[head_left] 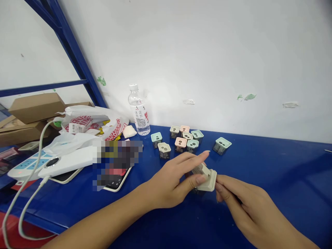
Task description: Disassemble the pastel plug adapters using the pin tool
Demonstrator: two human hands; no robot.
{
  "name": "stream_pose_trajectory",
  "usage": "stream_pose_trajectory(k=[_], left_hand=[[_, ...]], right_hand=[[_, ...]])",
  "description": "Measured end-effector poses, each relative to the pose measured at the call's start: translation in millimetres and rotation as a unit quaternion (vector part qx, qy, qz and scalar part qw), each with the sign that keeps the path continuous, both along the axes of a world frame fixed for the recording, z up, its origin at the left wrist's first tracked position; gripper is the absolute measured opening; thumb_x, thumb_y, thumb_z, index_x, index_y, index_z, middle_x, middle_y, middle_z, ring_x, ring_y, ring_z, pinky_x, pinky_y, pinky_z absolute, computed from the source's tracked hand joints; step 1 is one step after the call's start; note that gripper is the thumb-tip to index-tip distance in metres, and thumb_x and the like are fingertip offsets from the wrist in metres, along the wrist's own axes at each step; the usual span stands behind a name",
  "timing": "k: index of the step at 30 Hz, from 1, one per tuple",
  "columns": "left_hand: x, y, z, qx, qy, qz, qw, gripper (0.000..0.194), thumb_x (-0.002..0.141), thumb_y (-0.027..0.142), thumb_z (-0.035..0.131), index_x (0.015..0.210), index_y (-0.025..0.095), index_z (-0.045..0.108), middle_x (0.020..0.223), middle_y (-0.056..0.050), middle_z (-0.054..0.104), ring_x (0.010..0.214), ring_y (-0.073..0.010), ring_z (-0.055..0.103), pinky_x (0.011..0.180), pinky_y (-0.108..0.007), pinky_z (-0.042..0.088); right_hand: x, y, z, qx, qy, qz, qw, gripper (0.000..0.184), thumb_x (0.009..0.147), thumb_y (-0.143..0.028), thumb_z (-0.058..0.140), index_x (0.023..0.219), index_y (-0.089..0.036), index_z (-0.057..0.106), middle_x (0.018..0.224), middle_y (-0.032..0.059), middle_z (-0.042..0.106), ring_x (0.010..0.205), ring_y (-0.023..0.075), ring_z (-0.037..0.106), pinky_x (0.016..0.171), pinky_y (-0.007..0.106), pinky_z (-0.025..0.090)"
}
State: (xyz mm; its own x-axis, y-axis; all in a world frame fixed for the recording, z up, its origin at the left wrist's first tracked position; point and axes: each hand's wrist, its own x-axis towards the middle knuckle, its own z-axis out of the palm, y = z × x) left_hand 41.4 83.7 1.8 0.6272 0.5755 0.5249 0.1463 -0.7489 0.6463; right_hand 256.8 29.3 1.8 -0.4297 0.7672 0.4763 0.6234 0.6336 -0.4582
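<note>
My left hand is closed around a cream pencil sharpener, thumb pressed on its near side. The sharpener lies tilted, its cream top towards the right; part of its dark body shows beneath. My right hand is closed in a pinch against the right face of that top; whatever its fingertips hold is hidden. Behind my hands stand several two-hole pencil sharpeners with dark see-through bodies, among them a pink one, a cream one and a mint one. A grey-green sharpener stands apart on the right.
On the blue table at left are a water bottle, a phone, a white power bank with a cable, a power strip, a plastic bag and cardboard boxes. A white wall rises behind.
</note>
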Motion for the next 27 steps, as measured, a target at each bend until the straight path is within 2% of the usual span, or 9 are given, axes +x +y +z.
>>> stream_pose_trajectory(k=[4,8,13,18,21,24,27], left_hand=[[-2,4,-2.2,0.09,0.0,0.019,0.996,0.053,0.101,0.037,0.054,0.151,0.025,0.043,0.105,-0.008,0.055,0.095,-0.0179,0.057,0.085,-0.033,0.056],[-3,2,-3.0,0.15,0.035,0.042,0.987,0.053,0.103,0.03,0.048,0.153,0.018,0.036,0.103,-0.009,0.055,0.091,-0.0173,0.056,0.079,-0.031,0.056],[-2,-2,0.5,0.233,0.126,0.107,0.958,0.05,0.104,0.031,0.041,0.15,0.01,0.035,0.095,-0.01,0.057,0.085,-0.0206,0.057,0.066,-0.031,0.055],[1,-5,3.5,0.304,0.133,0.138,0.933,0.05,0.103,0.028,0.04,0.147,0.005,0.035,0.083,-0.007,0.056,0.08,-0.0216,0.058,0.061,-0.031,0.053],[4,-5,2.4,0.323,0.126,0.156,0.925,0.053,0.102,0.025,0.042,0.15,0.006,0.032,0.086,-0.008,0.059,0.079,-0.021,0.059,0.063,-0.031,0.054],[6,-5,-0.6,0.326,0.116,0.169,0.923,0.051,0.1,0.022,0.046,0.148,0.008,0.036,0.089,-0.009,0.063,0.079,-0.0196,0.061,0.069,-0.032,0.056],[9,-6,-3.5,0.262,0.067,0.166,0.948,0.043,0.1,0.025,0.05,0.14,0.01,0.045,0.092,-0.009,0.066,0.082,-0.0185,0.063,0.072,-0.031,0.058]], right_hand=[[-2,-2,1.0,-0.024,0.005,0.001,1.0,0.028,0.1,-0.011,0.037,0.079,-0.025,0.051,0.06,-0.0069,0.056,0.045,0.0093,0.051,0.044,0.019,0.041],[-4,-3,0.3,-0.036,0.007,-0.001,0.999,0.03,0.101,-0.013,0.037,0.076,-0.025,0.05,0.058,-0.0068,0.055,0.043,0.0089,0.049,0.042,0.019,0.038],[-7,-4,-3.8,-0.034,0.012,-0.015,0.999,0.03,0.1,-0.012,0.035,0.077,-0.024,0.049,0.059,-0.0058,0.056,0.044,0.0096,0.051,0.044,0.021,0.04],[-11,-8,-5.2,-0.025,0.016,-0.032,0.999,0.027,0.1,-0.013,0.037,0.078,-0.025,0.048,0.059,-0.0066,0.054,0.044,0.0095,0.048,0.045,0.021,0.039],[-12,-8,-7.9,-0.024,0.02,-0.047,0.998,0.028,0.101,-0.016,0.038,0.076,-0.025,0.046,0.056,-0.0067,0.052,0.042,0.0099,0.045,0.043,0.021,0.037],[-13,-6,-11.2,-0.025,0.027,-0.056,0.998,0.028,0.102,-0.018,0.039,0.075,-0.025,0.047,0.057,-0.0068,0.053,0.042,0.01,0.046,0.042,0.021,0.037],[-12,-4,-10.1,-0.024,0.033,-0.055,0.998,0.028,0.102,-0.018,0.039,0.076,-0.026,0.048,0.057,-0.0075,0.053,0.042,0.0099,0.046,0.042,0.021,0.037]])
